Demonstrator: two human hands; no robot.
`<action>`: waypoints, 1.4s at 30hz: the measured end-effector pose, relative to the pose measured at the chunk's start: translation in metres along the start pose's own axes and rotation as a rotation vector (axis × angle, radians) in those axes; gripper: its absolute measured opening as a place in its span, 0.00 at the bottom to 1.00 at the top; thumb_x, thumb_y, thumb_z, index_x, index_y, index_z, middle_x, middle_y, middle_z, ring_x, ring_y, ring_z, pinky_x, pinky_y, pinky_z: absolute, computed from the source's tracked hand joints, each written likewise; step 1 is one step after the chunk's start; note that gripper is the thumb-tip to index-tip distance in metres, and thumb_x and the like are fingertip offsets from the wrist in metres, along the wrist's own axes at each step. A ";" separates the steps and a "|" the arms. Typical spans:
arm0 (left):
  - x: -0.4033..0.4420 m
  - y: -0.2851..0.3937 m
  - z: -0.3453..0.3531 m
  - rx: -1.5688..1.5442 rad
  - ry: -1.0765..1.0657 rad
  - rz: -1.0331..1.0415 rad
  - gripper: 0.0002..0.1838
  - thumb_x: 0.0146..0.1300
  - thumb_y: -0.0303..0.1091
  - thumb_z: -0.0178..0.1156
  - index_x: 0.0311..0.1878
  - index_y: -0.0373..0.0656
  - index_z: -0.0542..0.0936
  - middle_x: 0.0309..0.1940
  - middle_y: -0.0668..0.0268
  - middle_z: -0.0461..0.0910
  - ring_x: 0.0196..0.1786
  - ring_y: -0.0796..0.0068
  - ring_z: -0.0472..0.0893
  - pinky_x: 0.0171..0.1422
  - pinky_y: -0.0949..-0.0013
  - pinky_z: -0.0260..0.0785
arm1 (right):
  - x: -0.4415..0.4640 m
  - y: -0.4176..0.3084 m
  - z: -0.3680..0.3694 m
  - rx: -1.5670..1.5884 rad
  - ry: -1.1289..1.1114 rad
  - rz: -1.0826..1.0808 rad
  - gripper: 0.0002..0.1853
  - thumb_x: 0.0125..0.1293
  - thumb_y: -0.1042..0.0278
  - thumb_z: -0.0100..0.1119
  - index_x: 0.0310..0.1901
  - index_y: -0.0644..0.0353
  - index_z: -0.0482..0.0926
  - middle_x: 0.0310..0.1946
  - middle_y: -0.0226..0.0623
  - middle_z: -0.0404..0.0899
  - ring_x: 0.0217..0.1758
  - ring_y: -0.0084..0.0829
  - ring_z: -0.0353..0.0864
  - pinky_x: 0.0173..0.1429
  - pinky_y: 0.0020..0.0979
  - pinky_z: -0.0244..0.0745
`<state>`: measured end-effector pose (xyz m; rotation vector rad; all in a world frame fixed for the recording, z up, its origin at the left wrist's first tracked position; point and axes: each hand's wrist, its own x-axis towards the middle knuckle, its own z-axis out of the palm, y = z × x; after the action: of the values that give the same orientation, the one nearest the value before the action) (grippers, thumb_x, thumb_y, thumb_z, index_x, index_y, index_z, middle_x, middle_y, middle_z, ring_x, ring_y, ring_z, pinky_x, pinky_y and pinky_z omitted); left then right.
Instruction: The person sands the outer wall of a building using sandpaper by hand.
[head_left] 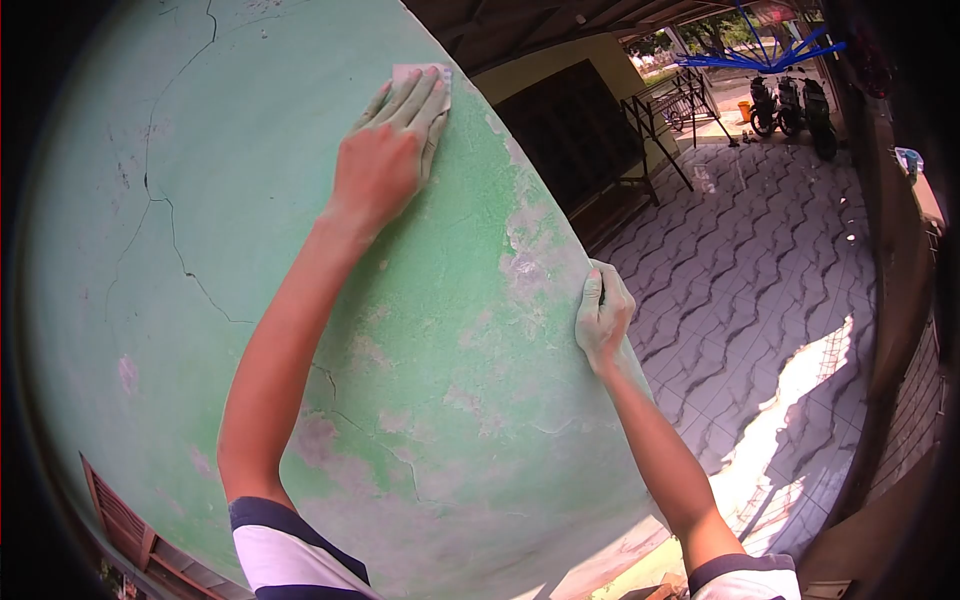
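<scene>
The pale sandpaper-like sheet (404,72) lies flat against the green wall (440,300) beneath your left hand (388,150), whose fingers are stretched out over it, not curled. Below and to the right of that hand, your right hand (605,310) is wrapped around the wall's edge, gripping it, just beside a patch of flaked paint (533,245). Past your right hand lies a wavy-patterned tiled floor (740,260), with parked motorcycles (790,105) farther off, while a crack (150,198) runs down the wall left of your left hand.
</scene>
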<state>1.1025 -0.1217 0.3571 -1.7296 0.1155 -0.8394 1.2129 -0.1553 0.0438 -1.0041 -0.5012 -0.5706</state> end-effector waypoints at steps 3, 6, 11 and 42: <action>0.012 -0.032 -0.001 0.011 0.080 -0.231 0.22 0.78 0.38 0.49 0.71 0.43 0.74 0.73 0.64 0.71 0.74 0.64 0.70 0.80 0.60 0.62 | -0.001 0.001 0.001 -0.005 -0.002 -0.010 0.11 0.75 0.69 0.51 0.45 0.65 0.83 0.36 0.50 0.85 0.38 0.49 0.86 0.43 0.39 0.78; -0.026 0.048 0.006 -0.158 -0.050 0.027 0.23 0.77 0.38 0.50 0.71 0.41 0.73 0.72 0.61 0.72 0.75 0.62 0.70 0.79 0.61 0.63 | 0.001 -0.001 0.000 0.002 -0.007 -0.024 0.11 0.75 0.70 0.51 0.45 0.65 0.82 0.37 0.50 0.85 0.39 0.50 0.86 0.43 0.40 0.77; -0.058 0.097 0.016 -0.235 -0.074 0.106 0.24 0.76 0.37 0.52 0.72 0.41 0.73 0.71 0.59 0.73 0.74 0.59 0.71 0.78 0.59 0.65 | 0.001 0.002 0.001 0.001 -0.008 -0.032 0.12 0.76 0.68 0.49 0.46 0.65 0.81 0.37 0.51 0.84 0.39 0.51 0.85 0.44 0.40 0.77; -0.013 -0.024 -0.005 0.033 0.153 -0.181 0.23 0.79 0.39 0.47 0.71 0.44 0.74 0.72 0.63 0.73 0.74 0.61 0.71 0.78 0.61 0.64 | 0.004 -0.003 -0.001 -0.001 -0.036 -0.017 0.12 0.77 0.68 0.48 0.45 0.65 0.81 0.34 0.51 0.83 0.37 0.51 0.84 0.43 0.40 0.76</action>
<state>1.0825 -0.1114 0.3725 -1.6607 0.0467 -1.1013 1.2144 -0.1578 0.0478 -1.0133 -0.5413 -0.5687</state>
